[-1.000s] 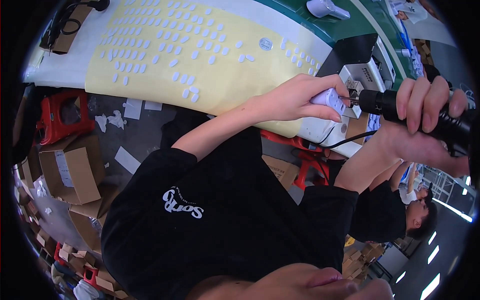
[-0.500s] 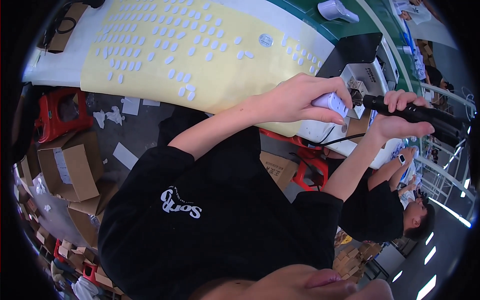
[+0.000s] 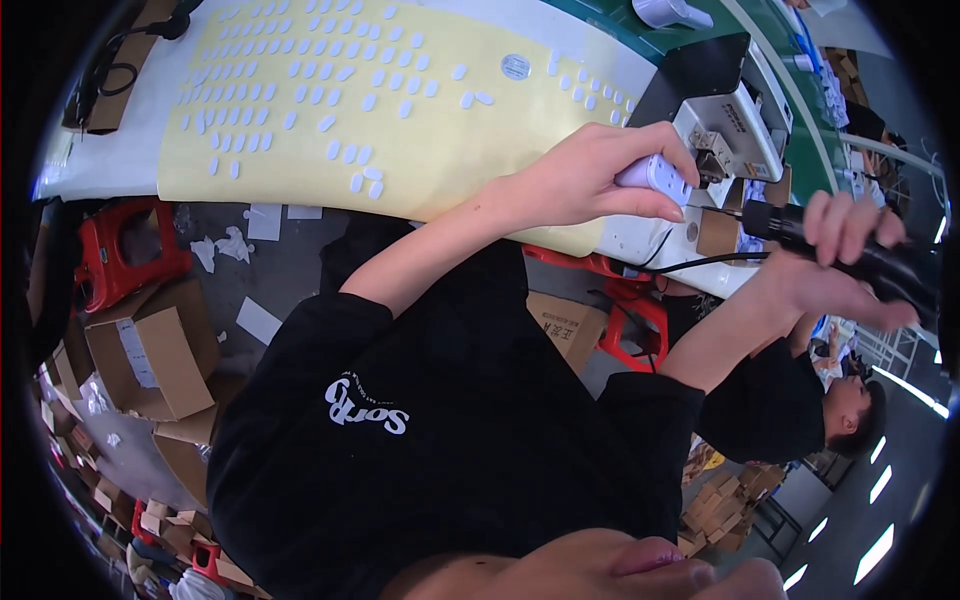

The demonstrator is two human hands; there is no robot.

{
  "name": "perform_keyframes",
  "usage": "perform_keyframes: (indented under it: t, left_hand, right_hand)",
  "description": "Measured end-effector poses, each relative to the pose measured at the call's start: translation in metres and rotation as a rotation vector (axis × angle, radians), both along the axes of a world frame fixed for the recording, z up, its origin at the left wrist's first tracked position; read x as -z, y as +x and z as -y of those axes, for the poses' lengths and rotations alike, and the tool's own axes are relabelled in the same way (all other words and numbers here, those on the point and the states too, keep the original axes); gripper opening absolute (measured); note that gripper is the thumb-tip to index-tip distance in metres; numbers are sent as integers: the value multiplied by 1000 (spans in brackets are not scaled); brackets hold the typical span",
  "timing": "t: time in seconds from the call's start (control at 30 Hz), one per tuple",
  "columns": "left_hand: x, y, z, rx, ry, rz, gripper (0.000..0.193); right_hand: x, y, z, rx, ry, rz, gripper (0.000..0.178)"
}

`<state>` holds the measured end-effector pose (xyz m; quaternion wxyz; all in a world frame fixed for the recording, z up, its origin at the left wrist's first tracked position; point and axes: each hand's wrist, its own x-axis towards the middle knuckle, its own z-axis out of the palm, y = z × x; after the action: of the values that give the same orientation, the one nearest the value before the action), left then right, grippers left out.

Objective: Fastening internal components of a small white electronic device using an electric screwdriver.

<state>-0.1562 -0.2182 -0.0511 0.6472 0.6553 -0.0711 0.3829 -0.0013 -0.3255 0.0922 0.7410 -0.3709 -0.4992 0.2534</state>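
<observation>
My left hand [image 3: 610,180] is closed around a small white plastic housing [image 3: 655,176], thumb below and fingers above, with its holed end facing right. My right hand [image 3: 845,255] grips a black electric screwdriver [image 3: 790,226]. The thin bit points left toward the housing, its tip close to my left thumb; whether it touches the housing I cannot tell. Just behind my left fingertips stands a grey and black benchtop box, apparently a screw feeder [image 3: 735,120]. Small white oval pieces [image 3: 350,153] lie in rows on a yellow sheet [image 3: 460,130] to the left.
A black cable [image 3: 710,262] runs below the screwdriver. Red stools [image 3: 130,250] stand by the bench, and open cardboard boxes [image 3: 150,360] sit on the floor at left. Another person in black [image 3: 770,400] is at the right. A white cup-like object [image 3: 672,12] lies at the far side.
My right hand has drawn the screwdriver rightward and slightly down, away from the housing and the feeder, so the bit now shows. My left hand has shifted slightly up and left, still holding the housing.
</observation>
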Motion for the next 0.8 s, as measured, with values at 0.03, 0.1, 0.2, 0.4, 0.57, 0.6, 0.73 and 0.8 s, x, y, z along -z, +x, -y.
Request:
perform_keyframes:
  t: [0.03,0.1,0.2,0.4,0.57,0.6,0.73,0.8]
  left_hand:
    - [-1,0,1,12,1,-2,34]
    - [-2,0,0,16,0,-19,34]
    - [-3,-1,-1,20,-2,-34,34]
    - [-2,-1,3,13,5,-36,35]
    - [0,0,1,18,7,-14,35]
    - [1,0,1,17,14,-9,35]
    - [0,-1,-1,12,35,-9,35]
    - [0,-1,-2,19,37,-15,36]
  right_hand:
    - [-12,-8,1,-3,40,-19,73]
    - [-30,-29,-12,-10,87,-47,78]
    - [-43,-54,-27,-351,208,241,63]
    - [-36,-70,-34,-92,107,180,74]
    - [-29,-76,-49,-194,88,207,72]
    - [-28,-72,-49,-213,83,211,72]
    - [-25,-62,-50,-289,76,217,70]
    - [-23,-55,-50,-323,74,220,70]
